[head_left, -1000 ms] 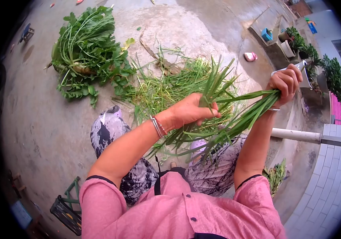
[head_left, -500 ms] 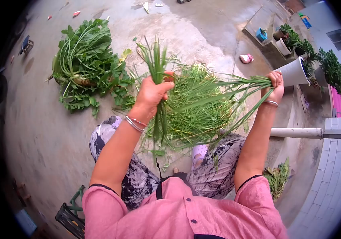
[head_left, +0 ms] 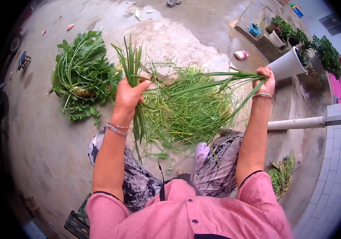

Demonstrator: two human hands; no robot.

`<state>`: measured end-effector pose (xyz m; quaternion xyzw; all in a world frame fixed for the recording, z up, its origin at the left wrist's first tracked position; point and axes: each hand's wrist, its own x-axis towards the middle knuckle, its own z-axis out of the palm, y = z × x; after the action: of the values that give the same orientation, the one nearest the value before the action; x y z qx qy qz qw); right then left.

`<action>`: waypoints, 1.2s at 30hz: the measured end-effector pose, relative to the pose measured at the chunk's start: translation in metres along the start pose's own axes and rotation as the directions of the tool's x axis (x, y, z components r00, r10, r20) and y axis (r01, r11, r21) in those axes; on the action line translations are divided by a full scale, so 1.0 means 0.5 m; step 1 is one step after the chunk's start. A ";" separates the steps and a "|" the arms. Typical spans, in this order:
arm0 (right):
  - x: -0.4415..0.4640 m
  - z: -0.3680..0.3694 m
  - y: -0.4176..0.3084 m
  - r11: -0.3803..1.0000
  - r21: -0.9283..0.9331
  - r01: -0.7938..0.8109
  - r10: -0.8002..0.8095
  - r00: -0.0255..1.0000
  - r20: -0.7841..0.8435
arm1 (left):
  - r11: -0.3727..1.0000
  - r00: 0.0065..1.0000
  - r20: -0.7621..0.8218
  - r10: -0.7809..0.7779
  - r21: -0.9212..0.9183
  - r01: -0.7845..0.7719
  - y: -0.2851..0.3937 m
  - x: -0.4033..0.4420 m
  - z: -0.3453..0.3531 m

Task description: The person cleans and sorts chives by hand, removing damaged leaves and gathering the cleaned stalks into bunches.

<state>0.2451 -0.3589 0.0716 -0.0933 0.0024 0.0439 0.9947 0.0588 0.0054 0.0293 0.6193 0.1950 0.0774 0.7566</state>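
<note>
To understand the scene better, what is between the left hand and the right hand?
In the head view, long green blades stretch from the right hand toward the left hand, with a heap of loose greens on the ground below.

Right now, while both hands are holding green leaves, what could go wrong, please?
The leaves in the right hand fan out toward the left, so some might bend or slip free. The bunch in the left hand sticks out unevenly above and below the grip; pieces could drop. Anything falling onto the similar-looking pile would probably be hard to pick out.
</note>
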 end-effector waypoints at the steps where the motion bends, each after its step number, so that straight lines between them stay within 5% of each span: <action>1: -0.002 -0.002 0.001 1.000 -0.018 0.015 -0.014 1.000 0.009 | 1.000 1.000 0.005 -0.010 0.010 0.009 0.001 -0.002 0.003; 7: 0.001 -0.007 -0.006 0.993 -0.063 0.095 -0.095 0.995 -0.005 | 1.000 1.000 0.020 -0.013 0.004 0.013 -0.010 0.001 -0.002; 12: -0.030 0.040 -0.049 0.926 -0.213 0.311 -0.310 0.950 0.036 | 0.999 1.000 -0.006 -0.007 0.042 0.008 0.001 -0.009 0.001; 16: -0.102 0.087 -0.201 0.648 -0.484 0.589 -0.586 0.791 0.177 | 0.999 1.000 0.021 -0.010 0.045 0.009 0.003 -0.010 0.008; 19: -0.184 0.111 -0.363 0.350 -0.674 0.651 -0.698 0.661 0.276 | 0.996 0.999 0.042 -0.021 0.093 0.017 -0.001 -0.006 0.021; 22: -0.284 0.109 -0.486 0.089 -0.861 0.501 -0.738 0.614 0.281 | 0.987 0.997 0.070 -0.044 0.157 0.032 -0.017 0.002 0.017; 26: -0.434 0.027 -0.604 -0.097 -0.987 -0.129 -0.714 0.700 -0.021 | 0.978 0.993 0.098 -0.061 0.206 0.039 -0.034 -0.003 0.038; 31: -0.599 -0.219 -0.677 -0.088 -0.800 -0.593 -0.739 0.578 -0.347 | 0.950 0.989 0.103 -0.105 0.304 0.070 -0.070 0.003 0.057; 34: -0.674 -0.440 -0.686 0.060 -0.788 -0.612 -0.778 0.466 -0.421 | 0.929 0.987 0.085 -0.135 0.359 0.096 -0.098 0.009 0.064; 36: -0.705 -0.550 -0.665 0.035 -0.718 -0.695 -0.825 0.385 -0.413 | 0.901 0.979 0.115 -0.171 0.420 0.108 -0.113 0.010 0.070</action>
<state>-0.0761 -0.7661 -0.1322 -0.7551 0.5112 -0.0991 0.3984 0.0701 -0.0370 -0.0207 0.7531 0.1937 -0.0662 0.6253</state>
